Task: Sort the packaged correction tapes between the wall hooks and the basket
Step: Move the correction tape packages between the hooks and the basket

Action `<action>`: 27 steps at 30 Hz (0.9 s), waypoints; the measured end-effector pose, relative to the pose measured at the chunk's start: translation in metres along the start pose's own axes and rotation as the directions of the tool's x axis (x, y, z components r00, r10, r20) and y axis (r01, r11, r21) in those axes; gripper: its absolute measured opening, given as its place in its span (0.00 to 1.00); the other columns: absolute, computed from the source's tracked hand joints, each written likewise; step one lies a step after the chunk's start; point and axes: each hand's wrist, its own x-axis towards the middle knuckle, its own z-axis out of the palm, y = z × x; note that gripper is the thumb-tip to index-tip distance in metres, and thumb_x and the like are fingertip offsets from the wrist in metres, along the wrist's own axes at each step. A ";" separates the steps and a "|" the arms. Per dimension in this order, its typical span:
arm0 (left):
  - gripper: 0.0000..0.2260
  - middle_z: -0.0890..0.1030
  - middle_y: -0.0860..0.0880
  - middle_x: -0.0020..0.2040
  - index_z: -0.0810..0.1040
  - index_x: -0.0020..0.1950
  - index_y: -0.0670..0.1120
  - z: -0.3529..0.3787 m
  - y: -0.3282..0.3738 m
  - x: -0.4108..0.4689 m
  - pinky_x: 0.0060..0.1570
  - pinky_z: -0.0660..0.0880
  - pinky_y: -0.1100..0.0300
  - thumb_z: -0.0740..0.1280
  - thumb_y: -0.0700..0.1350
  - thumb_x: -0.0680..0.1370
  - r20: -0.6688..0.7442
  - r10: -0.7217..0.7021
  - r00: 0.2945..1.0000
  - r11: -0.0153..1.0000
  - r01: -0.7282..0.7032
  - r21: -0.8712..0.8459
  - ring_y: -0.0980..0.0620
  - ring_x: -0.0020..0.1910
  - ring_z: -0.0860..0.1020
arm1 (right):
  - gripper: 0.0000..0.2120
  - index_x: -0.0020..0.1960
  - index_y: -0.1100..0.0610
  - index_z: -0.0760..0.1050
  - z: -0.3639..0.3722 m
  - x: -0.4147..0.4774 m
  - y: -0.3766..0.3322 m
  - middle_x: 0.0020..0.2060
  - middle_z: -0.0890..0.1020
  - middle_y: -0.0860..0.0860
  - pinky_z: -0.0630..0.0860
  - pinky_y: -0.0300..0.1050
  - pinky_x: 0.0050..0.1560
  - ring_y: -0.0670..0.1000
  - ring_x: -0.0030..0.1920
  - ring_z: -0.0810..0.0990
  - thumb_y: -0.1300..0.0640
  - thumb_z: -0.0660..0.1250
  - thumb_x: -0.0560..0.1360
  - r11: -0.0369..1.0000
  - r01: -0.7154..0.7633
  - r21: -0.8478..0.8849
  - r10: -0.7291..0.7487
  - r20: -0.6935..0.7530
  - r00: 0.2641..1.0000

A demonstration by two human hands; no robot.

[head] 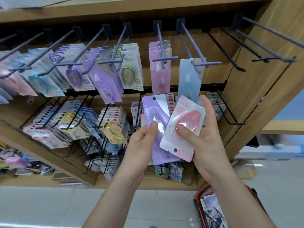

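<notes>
My left hand [142,140] pinches a purple correction tape pack [158,129], thumb on its front. Overlapping it, a pink correction tape pack [182,127] is held upside down by my right hand [205,134], thumb pressed on the pink blister and fingers behind the card. Both packs are in front of the wall hooks [192,45]. More packs hang there: a pink one [160,74], a light blue one [189,79], a green one [130,69], purple ones [102,79]. The red-rimmed basket [199,209] stands on the floor at lower right, with packaged items inside.
Several bare hooks [266,41] stick out at upper right. A lower row of hooks [105,117] carries scissors and other stationery packs. The wooden shelf frame [256,89] borders the display on the right. Light floor tiles [65,208] lie below.
</notes>
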 end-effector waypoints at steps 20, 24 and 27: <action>0.10 0.79 0.42 0.55 0.78 0.48 0.54 -0.004 -0.009 0.016 0.53 0.76 0.58 0.68 0.57 0.73 -0.116 0.289 0.950 0.951 -0.271 0.148 0.51 0.52 0.80 | 0.15 0.55 0.58 0.83 0.022 0.001 0.017 0.51 0.86 0.56 0.81 0.53 0.56 0.60 0.55 0.84 0.51 0.73 0.71 0.982 -0.139 -0.126 0.154 0.116 0.981; 0.11 0.81 0.45 0.47 0.76 0.49 0.47 -0.015 -0.003 0.021 0.45 0.76 0.60 0.66 0.54 0.75 -0.177 0.338 0.925 0.940 -0.323 0.105 0.53 0.43 0.79 | 0.18 0.56 0.58 0.83 0.033 0.007 0.029 0.54 0.85 0.58 0.73 0.65 0.66 0.64 0.60 0.81 0.46 0.73 0.74 0.976 -0.206 -0.064 0.211 0.085 0.974; 0.12 0.80 0.50 0.47 0.75 0.53 0.49 -0.030 0.000 0.021 0.45 0.75 0.59 0.61 0.55 0.77 -0.182 0.351 0.918 0.934 -0.331 0.134 0.53 0.45 0.78 | 0.16 0.55 0.56 0.84 0.043 0.010 0.030 0.54 0.86 0.54 0.73 0.64 0.66 0.59 0.59 0.82 0.46 0.72 0.73 0.974 -0.206 -0.099 0.215 0.099 0.972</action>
